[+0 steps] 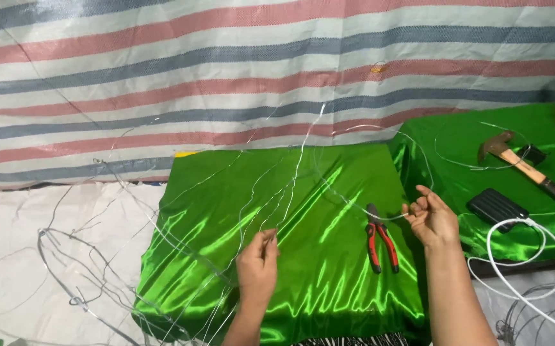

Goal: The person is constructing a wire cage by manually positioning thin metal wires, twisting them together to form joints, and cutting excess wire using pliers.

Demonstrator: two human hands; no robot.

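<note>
Between left hand [257, 261] and right hand [430, 218], each grip pinches wire [300, 160].

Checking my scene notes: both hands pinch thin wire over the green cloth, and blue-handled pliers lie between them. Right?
Not quite. The pliers have red-and-black handles, not blue, as the head view shows. The rest holds: the left hand and right hand each pinch thin wire over the green cloth.

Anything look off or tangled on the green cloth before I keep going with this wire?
Nothing looks damaged or spilled. The thin wire held between left hand and right hand loops loosely over the green cloth; more wire lies tangled on the floor at left. The pliers lie flat.
</note>
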